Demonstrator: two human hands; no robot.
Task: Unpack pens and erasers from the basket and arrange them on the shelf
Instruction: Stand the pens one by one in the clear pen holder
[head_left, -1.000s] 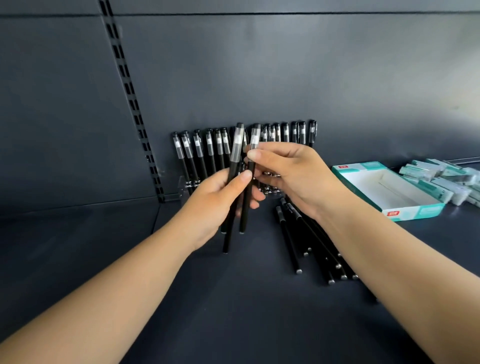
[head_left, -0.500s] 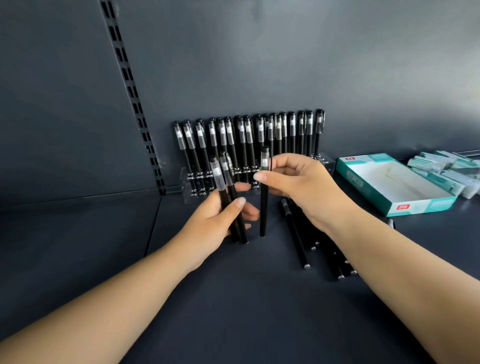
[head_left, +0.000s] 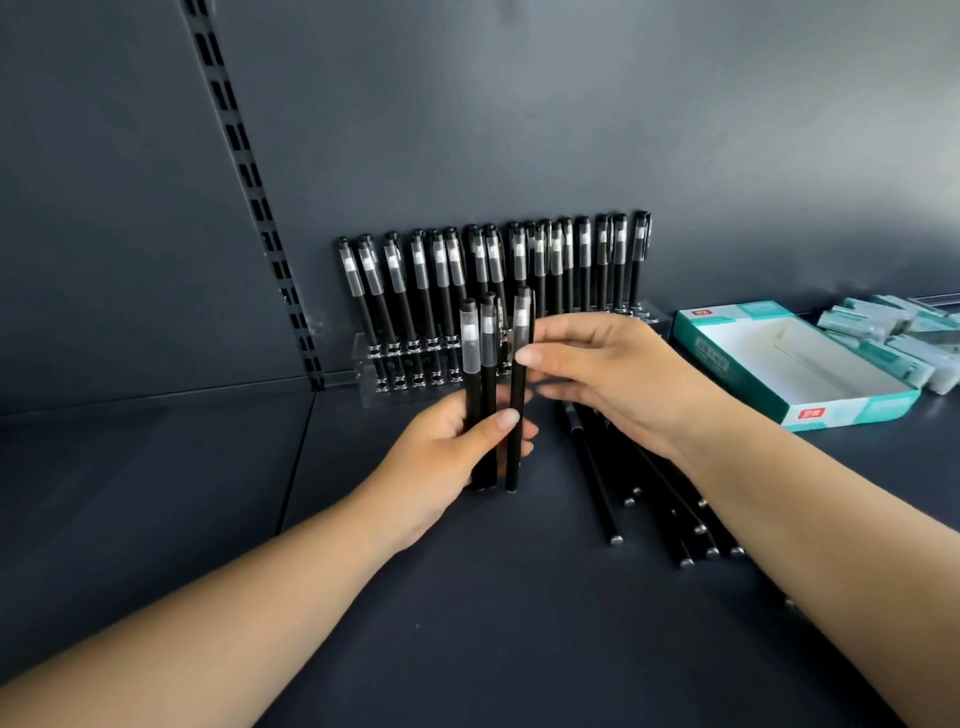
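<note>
1. Two hands work over the shelf (head_left: 208, 519): the left hand (head_left: 441, 457) is curled round two upright black pens (head_left: 480, 415), tips resting on the shelf; the right hand (head_left: 613, 374) pinches a third pen (head_left: 517, 415) just beside them.
2. Loose pens (head_left: 670, 499) lie under the right forearm (unsorted).
3. Step in hand, by judgement: gathering pens for the clear rack (head_left: 374, 358); next move calls for seating them in free holes.
4. Farther right, an open box (head_left: 779, 358) and erasers (head_left: 883, 332).

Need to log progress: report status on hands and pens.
Left hand grips two black capped pens upright. Right hand pinches a third pen. Clear acrylic rack behind, unobstructed.
</note>
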